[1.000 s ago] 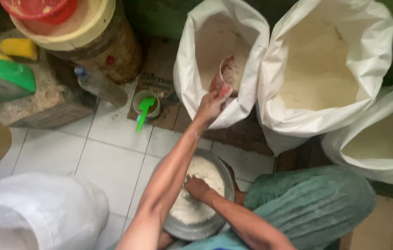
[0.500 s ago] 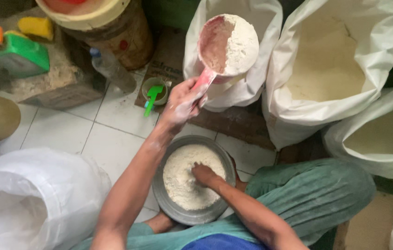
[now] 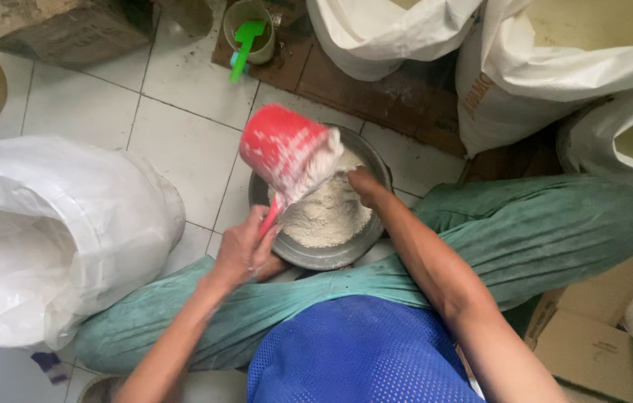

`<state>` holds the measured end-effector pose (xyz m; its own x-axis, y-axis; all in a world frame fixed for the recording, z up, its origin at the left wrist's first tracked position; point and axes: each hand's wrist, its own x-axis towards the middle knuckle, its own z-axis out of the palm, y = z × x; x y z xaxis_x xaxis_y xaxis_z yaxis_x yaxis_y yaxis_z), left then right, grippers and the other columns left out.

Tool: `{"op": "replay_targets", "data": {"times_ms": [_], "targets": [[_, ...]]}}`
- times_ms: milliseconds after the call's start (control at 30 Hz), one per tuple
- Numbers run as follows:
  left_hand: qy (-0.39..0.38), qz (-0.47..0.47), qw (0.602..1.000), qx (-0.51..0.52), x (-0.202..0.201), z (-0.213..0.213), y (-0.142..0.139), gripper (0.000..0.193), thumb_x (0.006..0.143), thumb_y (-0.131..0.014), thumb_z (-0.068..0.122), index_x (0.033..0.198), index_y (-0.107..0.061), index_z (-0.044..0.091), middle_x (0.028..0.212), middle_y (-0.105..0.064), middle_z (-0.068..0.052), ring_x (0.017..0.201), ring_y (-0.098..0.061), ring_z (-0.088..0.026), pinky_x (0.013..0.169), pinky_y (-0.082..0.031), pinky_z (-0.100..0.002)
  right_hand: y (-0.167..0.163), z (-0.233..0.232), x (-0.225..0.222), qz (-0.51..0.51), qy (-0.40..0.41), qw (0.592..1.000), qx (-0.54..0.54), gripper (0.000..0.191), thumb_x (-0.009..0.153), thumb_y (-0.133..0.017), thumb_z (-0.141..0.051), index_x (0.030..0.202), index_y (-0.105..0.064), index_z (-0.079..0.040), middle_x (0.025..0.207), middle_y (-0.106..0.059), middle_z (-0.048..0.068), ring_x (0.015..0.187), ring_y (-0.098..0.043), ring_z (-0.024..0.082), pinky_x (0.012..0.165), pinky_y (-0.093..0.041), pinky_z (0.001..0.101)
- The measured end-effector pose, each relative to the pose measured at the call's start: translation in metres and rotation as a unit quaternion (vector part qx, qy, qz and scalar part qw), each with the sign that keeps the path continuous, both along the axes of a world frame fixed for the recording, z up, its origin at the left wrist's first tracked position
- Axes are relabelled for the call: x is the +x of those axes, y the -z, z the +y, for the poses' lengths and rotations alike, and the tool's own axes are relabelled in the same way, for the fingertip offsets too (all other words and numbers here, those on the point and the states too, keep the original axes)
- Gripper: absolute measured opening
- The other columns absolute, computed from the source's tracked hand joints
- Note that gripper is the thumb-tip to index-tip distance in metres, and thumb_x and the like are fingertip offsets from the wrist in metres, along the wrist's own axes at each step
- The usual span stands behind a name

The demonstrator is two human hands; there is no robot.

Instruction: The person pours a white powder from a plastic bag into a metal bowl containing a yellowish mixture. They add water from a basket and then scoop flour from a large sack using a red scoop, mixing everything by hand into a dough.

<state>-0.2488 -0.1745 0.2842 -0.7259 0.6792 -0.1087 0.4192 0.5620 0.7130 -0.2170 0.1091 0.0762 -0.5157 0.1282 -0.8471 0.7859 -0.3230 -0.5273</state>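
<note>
And the red scoop (image 3: 284,151) is down from the sack now. A moment ago it was raised high by the open white sack at the back, mouth up and full of white flour; now it is tipped right over the metal bowl (image 3: 322,254), bottom to us, flour spilling from its rim onto the heap. So this scoopful is going into the bowl, adding to the pile already there.

The left hand (image 3: 245,250) is clenched tight round the scoop's thin red handle, fingers curled, just at the bowl's near rim. The right hand (image 3: 365,186) stays inside the bowl at its far edge, fingers bent down and pressed into the flour (image 3: 324,216); it grips nothing I can make out. The bowl sits on the tiled floor (image 3: 182,142) between the person's crossed legs, a big white sack (image 3: 55,231) just to the left.
</note>
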Motion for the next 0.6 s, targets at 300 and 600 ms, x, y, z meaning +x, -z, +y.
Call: {"op": "replay_targets", "data": {"times_ms": [300,600], "targets": [[0.135,0.261,0.949,-0.115,0.020,-0.041,0.103,0.031,0.082,-0.063,0.006,0.112,-0.058,0.006,0.116,-0.068,-0.010,0.076,-0.067,-0.023,0.065,-0.052,-0.037,0.017,0.004,0.002,0.022,0.032,0.991,-0.125,0.029,0.103,-0.056,-0.029,0.115,-0.071,-0.006,0.103,-0.069,0.009,0.086,-0.063,0.020,0.076,-0.055,0.0381],[0.117,0.304,0.939,-0.112,0.013,-0.049,0.124,0.038,0.079,-0.062,0.008,0.117,-0.067,0.010,0.110,-0.068,-0.006,0.076,-0.062,-0.021,0.065,-0.050,-0.037,0.012,0.006,-0.003,-0.047,0.007,0.998,-0.029,0.058,0.094,-0.069,-0.032,0.138,-0.051,0.001,0.131,-0.062,0.018,0.110,-0.064,0.027,0.091,-0.054,0.0481]]}}
